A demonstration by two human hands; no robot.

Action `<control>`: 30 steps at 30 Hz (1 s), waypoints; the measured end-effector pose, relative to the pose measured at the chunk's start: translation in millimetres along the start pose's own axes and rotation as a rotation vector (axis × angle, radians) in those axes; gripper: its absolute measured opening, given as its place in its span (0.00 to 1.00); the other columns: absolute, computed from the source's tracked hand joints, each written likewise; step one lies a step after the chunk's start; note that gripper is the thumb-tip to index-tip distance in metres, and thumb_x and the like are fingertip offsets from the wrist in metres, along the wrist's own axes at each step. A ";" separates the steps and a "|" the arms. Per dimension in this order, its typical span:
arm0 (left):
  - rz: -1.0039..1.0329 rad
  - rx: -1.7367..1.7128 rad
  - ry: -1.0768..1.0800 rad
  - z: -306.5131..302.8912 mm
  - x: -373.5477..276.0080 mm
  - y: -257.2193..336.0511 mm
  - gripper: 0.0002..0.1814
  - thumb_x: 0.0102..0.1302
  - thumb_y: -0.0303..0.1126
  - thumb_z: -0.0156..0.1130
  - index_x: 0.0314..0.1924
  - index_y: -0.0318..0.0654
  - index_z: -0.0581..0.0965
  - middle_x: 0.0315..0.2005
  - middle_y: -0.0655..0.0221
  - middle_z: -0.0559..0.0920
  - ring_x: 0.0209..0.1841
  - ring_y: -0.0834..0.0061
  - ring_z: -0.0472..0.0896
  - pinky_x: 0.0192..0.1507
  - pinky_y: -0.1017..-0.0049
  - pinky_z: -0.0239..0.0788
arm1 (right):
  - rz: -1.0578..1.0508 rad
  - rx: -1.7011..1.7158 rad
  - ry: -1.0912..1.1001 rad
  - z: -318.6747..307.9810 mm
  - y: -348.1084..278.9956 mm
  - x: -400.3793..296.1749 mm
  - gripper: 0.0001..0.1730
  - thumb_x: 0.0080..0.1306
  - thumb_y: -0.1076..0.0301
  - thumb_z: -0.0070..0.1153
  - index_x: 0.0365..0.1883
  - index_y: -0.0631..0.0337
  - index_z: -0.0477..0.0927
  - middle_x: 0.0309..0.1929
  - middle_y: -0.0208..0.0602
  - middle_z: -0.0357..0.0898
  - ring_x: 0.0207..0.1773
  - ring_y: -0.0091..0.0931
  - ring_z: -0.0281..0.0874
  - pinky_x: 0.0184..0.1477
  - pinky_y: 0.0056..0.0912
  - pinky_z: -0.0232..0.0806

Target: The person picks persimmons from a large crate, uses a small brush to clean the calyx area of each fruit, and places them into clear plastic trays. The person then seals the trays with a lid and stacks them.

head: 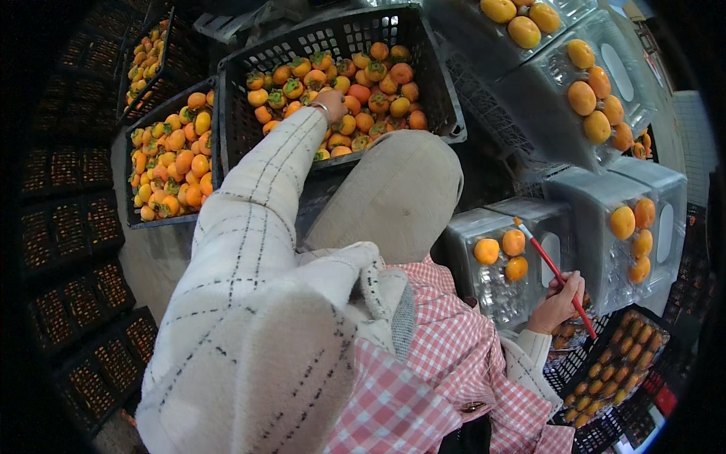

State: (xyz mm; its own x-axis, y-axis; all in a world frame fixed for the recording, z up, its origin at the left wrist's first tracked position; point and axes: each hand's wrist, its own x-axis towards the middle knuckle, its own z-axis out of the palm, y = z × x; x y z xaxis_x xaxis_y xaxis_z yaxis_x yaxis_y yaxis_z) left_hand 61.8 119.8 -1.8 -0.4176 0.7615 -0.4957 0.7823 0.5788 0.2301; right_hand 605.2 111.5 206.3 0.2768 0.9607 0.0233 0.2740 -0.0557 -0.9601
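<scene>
My left hand (332, 103) reaches into a black plastic crate (222, 122) of orange persimmons (363, 122), many with green calyxes. Its fingertips are down among the fruit, so whether they grip one is hidden. My right hand (562, 303) holds a red-handled brush (548, 258) with a pale ferrule and orange-brown bristles pointing up and away. Just beyond that brush stands a stack of clear plastic trays (499, 298), with three persimmons (514, 242) set in the top one. A second tray stack (612, 284) beside it bears several persimmons (641, 243).
Another crate of persimmons (176, 164) stands at the left, with a further crate (164, 62) behind. Tall tray stacks (539, 91) rise at upper right. Filled trays (618, 363) lie in a black crate at lower right. Dark stacked crates (68, 227) line the left side.
</scene>
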 end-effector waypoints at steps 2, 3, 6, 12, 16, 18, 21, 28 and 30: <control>0.008 0.075 -0.105 -16.4 -12.3 31.2 0.23 0.65 0.32 0.57 0.59 0.31 0.70 0.49 0.53 0.79 0.43 0.60 0.79 0.50 0.68 0.72 | 0.040 -0.004 0.028 10.7 -2.7 -7.3 0.16 0.72 0.63 0.45 0.23 0.58 0.68 0.21 0.23 0.66 0.21 0.13 0.61 0.23 0.14 0.50; 0.032 0.183 -0.062 -7.2 -6.2 28.9 0.24 0.66 0.31 0.56 0.61 0.32 0.69 0.50 0.54 0.78 0.45 0.60 0.79 0.50 0.67 0.72 | 0.039 -0.021 0.004 13.6 -3.0 -8.6 0.16 0.72 0.63 0.45 0.23 0.58 0.68 0.21 0.23 0.66 0.21 0.13 0.60 0.23 0.14 0.50; 0.058 0.427 -0.072 12.4 16.3 30.5 0.25 0.67 0.28 0.53 0.64 0.36 0.66 0.54 0.57 0.76 0.49 0.61 0.77 0.51 0.66 0.72 | 0.023 -0.078 -0.022 22.4 0.2 -8.9 0.17 0.72 0.62 0.46 0.23 0.58 0.69 0.21 0.23 0.67 0.20 0.13 0.60 0.22 0.14 0.50; -0.069 0.652 -0.315 0.8 37.9 61.9 0.23 0.68 0.36 0.57 0.62 0.46 0.72 0.64 0.65 0.67 0.64 0.64 0.65 0.54 0.67 0.70 | 0.024 -0.124 -0.071 35.2 3.0 -2.5 0.16 0.71 0.62 0.46 0.23 0.57 0.70 0.21 0.23 0.69 0.20 0.13 0.62 0.22 0.14 0.51; -0.027 0.657 -0.366 13.4 64.2 49.1 0.20 0.68 0.38 0.56 0.58 0.42 0.75 0.45 0.64 0.79 0.41 0.69 0.77 0.35 0.69 0.74 | 0.022 -0.167 -0.086 43.1 -0.9 -3.7 0.16 0.71 0.62 0.47 0.23 0.58 0.71 0.21 0.25 0.70 0.20 0.13 0.63 0.22 0.14 0.52; 0.036 0.560 -0.314 25.8 65.6 39.7 0.19 0.68 0.38 0.56 0.55 0.38 0.76 0.36 0.63 0.81 0.32 0.69 0.78 0.29 0.66 0.74 | 0.028 -0.170 -0.085 46.1 -0.1 -4.4 0.16 0.71 0.62 0.47 0.23 0.58 0.71 0.20 0.25 0.70 0.20 0.13 0.63 0.22 0.14 0.52; 0.163 0.365 -0.217 34.9 44.5 36.1 0.22 0.65 0.41 0.59 0.53 0.33 0.73 0.28 0.63 0.80 0.26 0.67 0.78 0.25 0.64 0.75 | 0.030 -0.177 -0.070 46.3 2.4 -1.4 0.16 0.71 0.62 0.46 0.23 0.58 0.71 0.20 0.25 0.70 0.19 0.13 0.62 0.22 0.14 0.51; -0.131 -1.463 -0.401 -11.6 -14.5 14.4 0.24 0.64 0.47 0.62 0.51 0.38 0.70 0.43 0.61 0.76 0.38 0.69 0.78 0.31 0.73 0.80 | 0.018 -0.133 -0.082 54.1 -3.6 -3.9 0.16 0.71 0.62 0.45 0.23 0.58 0.70 0.20 0.24 0.68 0.20 0.12 0.60 0.22 0.14 0.49; -0.178 -1.815 -0.346 -23.2 -20.9 -4.8 0.23 0.65 0.45 0.62 0.52 0.38 0.70 0.43 0.59 0.76 0.40 0.67 0.79 0.37 0.70 0.80 | 0.002 -0.148 -0.100 55.5 -3.6 -4.5 0.16 0.71 0.62 0.45 0.24 0.58 0.70 0.20 0.23 0.67 0.21 0.12 0.60 0.23 0.14 0.49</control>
State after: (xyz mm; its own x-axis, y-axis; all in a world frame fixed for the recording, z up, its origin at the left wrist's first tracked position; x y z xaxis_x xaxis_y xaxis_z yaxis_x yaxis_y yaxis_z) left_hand 56.0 107.8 26.8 -0.1452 0.7136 -0.6853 -0.7445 0.3774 0.5508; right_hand 551.8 122.4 194.2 0.1863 0.9824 -0.0138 0.4078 -0.0901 -0.9086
